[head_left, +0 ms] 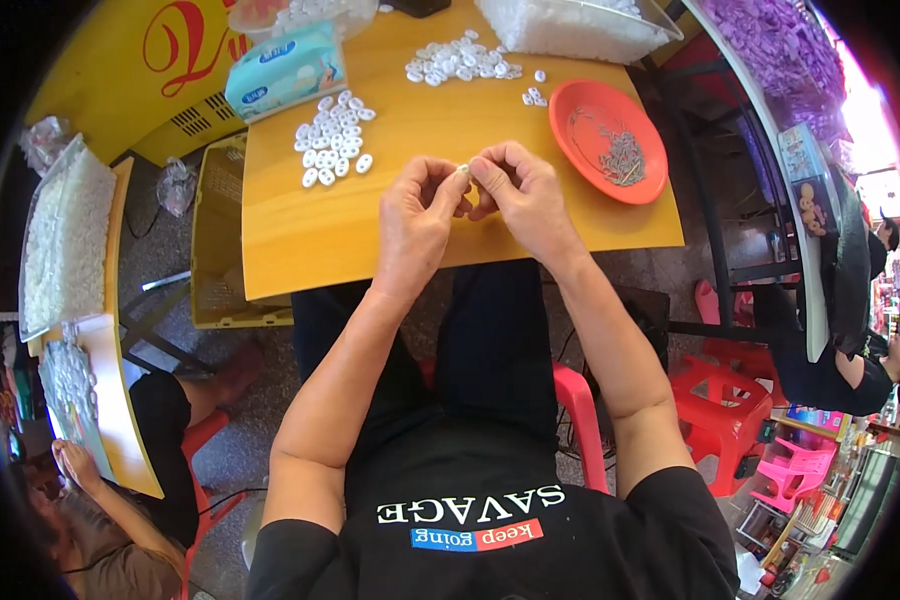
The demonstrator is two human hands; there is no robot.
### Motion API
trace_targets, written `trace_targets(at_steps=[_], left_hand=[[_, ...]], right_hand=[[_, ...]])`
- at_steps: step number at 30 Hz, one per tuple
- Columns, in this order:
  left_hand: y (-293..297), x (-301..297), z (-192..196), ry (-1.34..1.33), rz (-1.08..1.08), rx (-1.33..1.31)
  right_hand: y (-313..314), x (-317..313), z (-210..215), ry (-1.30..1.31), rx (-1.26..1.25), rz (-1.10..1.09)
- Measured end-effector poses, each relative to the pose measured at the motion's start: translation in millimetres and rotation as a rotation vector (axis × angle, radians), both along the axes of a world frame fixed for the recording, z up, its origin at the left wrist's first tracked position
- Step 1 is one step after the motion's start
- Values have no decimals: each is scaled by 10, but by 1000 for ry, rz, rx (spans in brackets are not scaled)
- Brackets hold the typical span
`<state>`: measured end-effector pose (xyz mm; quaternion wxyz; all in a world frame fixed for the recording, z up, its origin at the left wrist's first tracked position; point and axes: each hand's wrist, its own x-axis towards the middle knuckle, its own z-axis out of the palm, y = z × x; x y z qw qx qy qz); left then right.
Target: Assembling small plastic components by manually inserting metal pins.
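Observation:
Above the near half of the yellow table, my left hand (pixel 416 222) and my right hand (pixel 526 198) meet with thumbs and forefingers pinched. Between their fingertips shows a small white piece (pixel 463 169), mostly covered. Whether my right fingers also hold a thin pin cannot be made out. Left of my hands lies a group of white oval pieces with two dark holes each (pixel 332 140). To the right, a red plate (pixel 568 108) carries a heap of thin grey metal pins (pixel 622 160). A looser pile of white pieces (pixel 460 62) lies farther back.
A tissue pack (pixel 288 72) stands at the table's (pixel 310 235) back left. A clear bin of white pieces (pixel 580 30) is at the back right. A yellow crate (pixel 216 230) sits beside the table. Another person's hands (pixel 75 462) are at a side table on the left.

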<state>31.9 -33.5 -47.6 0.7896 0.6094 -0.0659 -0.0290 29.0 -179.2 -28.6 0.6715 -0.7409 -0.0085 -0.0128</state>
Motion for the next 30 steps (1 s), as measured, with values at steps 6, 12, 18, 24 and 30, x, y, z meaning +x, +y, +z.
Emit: trace_targets(at_steps=[6,12,18,24,30], left_hand=[[7,120,-25,-36,-52,-75],[35,145,-75,28,-83,-158],[13,121,-85,50,-116,-160],[42,111,-88,63,-83,-186],[31,117,-73,74,-97,-204]], right_hand=[[-203,183,226,-32,-290,175],[-429,521,363,-138,-501,289],[-1162,1444,405,-245,-1173,-149],[-1116,1764,292,-20,-1663,-84],[-1074,1814,171,-97,-1627,-48]])
